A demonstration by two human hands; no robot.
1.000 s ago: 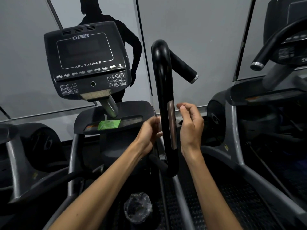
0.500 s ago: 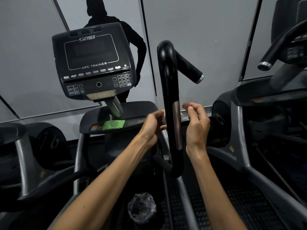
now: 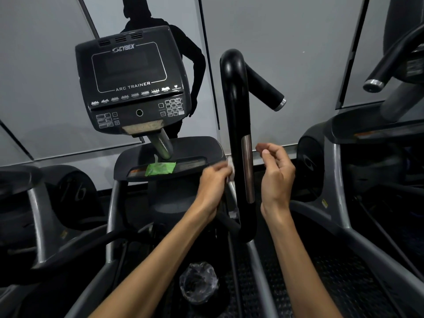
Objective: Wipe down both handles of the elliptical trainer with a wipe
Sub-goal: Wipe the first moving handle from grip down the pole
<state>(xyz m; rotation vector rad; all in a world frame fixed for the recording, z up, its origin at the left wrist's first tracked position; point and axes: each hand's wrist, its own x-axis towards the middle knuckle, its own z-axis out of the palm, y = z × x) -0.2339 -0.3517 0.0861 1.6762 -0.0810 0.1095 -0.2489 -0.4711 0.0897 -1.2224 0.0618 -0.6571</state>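
My left hand (image 3: 214,180) grips a white wipe (image 3: 231,167) against the left side of the upright black handle (image 3: 237,143). My right hand (image 3: 276,173) hangs just right of that handle, fingers loosely curled, holding nothing. A green wipe packet (image 3: 160,169) lies on the trainer's tray (image 3: 202,152) below the console (image 3: 130,81).

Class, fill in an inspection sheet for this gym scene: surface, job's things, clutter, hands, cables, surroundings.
Surface: console shelf, dark, holds a green wipe packet.
Job's things: upright black handle; white wipe against its left side.
Clutter: crumpled clear plastic low on the machine.
Hands: left hand holds the wipe; right hand loosely curled, apart from the handle.
Cables: nothing seen.
Surroundings: Cybex console, grey wall, neighbouring machines.
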